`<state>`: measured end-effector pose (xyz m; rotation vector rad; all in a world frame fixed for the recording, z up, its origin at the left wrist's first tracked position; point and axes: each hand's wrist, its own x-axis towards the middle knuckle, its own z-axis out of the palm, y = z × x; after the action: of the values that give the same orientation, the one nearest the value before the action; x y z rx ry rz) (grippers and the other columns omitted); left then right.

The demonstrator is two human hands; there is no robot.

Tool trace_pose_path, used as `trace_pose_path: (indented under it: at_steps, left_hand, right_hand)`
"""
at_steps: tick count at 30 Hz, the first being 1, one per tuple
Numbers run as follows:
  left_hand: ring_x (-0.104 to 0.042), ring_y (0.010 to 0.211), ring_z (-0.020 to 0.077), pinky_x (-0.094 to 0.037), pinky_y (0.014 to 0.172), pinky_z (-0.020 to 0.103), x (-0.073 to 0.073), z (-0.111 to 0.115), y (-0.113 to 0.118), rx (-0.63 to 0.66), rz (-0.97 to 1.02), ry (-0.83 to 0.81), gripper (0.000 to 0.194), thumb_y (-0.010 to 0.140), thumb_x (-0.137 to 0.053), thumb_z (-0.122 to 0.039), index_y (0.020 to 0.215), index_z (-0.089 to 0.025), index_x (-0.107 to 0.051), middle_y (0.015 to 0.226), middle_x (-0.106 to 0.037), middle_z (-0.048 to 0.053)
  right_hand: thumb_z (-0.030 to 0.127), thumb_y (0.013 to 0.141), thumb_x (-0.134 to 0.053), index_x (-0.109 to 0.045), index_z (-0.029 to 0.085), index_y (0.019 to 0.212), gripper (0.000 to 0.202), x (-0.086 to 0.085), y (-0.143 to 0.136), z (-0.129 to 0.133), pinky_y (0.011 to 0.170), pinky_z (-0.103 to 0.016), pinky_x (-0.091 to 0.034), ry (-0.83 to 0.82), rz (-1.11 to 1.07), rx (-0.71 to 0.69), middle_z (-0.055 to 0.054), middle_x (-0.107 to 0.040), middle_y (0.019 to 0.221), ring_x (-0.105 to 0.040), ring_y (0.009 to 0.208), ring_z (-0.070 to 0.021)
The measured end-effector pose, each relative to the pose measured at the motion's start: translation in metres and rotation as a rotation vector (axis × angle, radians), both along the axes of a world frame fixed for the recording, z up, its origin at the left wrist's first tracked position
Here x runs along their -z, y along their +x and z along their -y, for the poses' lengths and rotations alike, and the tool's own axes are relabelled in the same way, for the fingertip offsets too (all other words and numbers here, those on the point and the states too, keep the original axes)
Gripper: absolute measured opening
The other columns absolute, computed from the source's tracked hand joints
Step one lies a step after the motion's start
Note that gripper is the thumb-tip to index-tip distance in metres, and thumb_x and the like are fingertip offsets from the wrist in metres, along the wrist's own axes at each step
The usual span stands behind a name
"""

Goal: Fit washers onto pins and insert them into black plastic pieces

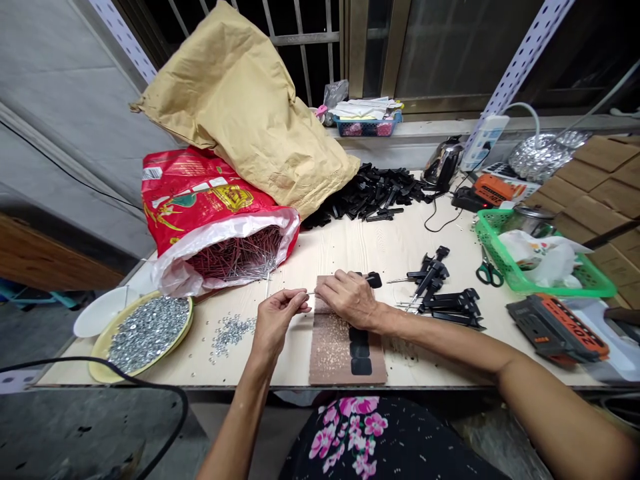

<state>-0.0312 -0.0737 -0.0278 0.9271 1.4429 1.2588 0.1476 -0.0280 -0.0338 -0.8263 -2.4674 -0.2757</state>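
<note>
Over the lower middle of the table, my left hand (281,313) pinches the end of a thin metal rod (311,293). My right hand (349,299) lies over the upper part of a brown board (331,363), its fingers closed at the rod's other end; whatever else they hold is hidden. Black square pads (361,351) line the board's right side, and pale crumbs dot its surface. Small metal washers (231,333) are scattered left of my left hand. To the right of the board lie black plastic parts (433,283) with thin metal rods sticking out.
A yellow bowl (189,327) of washers and a white bowl (97,313) stand left. Behind are a red bag (200,193) of rods, a paper sack (250,113) and a black parts pile (380,190). Scissors (489,272), a green basket (565,288) and an orange-black tool (563,327) lie right.
</note>
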Motion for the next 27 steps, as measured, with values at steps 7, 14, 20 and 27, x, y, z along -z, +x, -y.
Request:
trace_pose_path:
  at_steps: [7, 14, 20, 27]
  left_hand:
    - [-0.063, 0.061, 0.014, -0.052, 0.067, 0.028, 0.0, 0.0, 0.003, 0.019, -0.07, 0.018, 0.032, 0.064, -0.076, -0.038, 0.082, -0.012, -0.07, 0.069, -0.067, 0.003]
    - [-0.063, 0.058, 0.0146, -0.052, 0.065, 0.028, 0.004, 0.0, 0.001, 0.077, -0.105, -0.004, 0.032, 0.064, -0.076, -0.039, 0.08, -0.013, -0.07, 0.067, -0.068, 0.003]
    - [-0.061, 0.054, 0.013, -0.049, 0.059, 0.025, 0.011, -0.003, 0.009, 0.156, 0.003, -0.086, 0.03, 0.063, -0.077, -0.039, 0.075, -0.013, -0.069, 0.061, -0.065, 0.002]
    - [-0.062, 0.057, 0.0129, -0.052, 0.062, 0.026, 0.011, -0.007, 0.029, 0.129, 0.127, -0.097, 0.038, 0.059, -0.08, -0.038, 0.083, -0.011, -0.069, 0.073, -0.07, 0.005]
  right_hand:
    - [0.024, 0.097, -0.039, -0.06, 0.019, 0.093, 0.022, 0.002, 0.001, 0.002, 0.062, -0.03, -0.031, -0.022, -0.02, 0.007, -0.005, -0.06, 0.086, -0.049, 0.078, -0.0163]
    - [0.032, 0.097, -0.041, -0.06, 0.016, 0.091, 0.025, 0.006, 0.002, 0.005, 0.058, -0.025, -0.034, -0.288, -0.117, 0.022, -0.004, -0.06, 0.083, -0.053, 0.071, -0.0126]
    - [0.031, 0.096, -0.043, -0.058, 0.017, 0.087, 0.022, 0.006, 0.018, 0.01, 0.059, -0.023, -0.034, -0.56, -0.15, -0.031, -0.001, -0.06, 0.079, -0.053, 0.069, -0.0113]
    - [0.029, 0.093, -0.049, -0.06, 0.017, 0.092, 0.016, 0.008, 0.029, 0.012, 0.059, -0.022, -0.035, -0.54, -0.214, 0.087, -0.002, -0.061, 0.088, -0.055, 0.075, -0.0118]
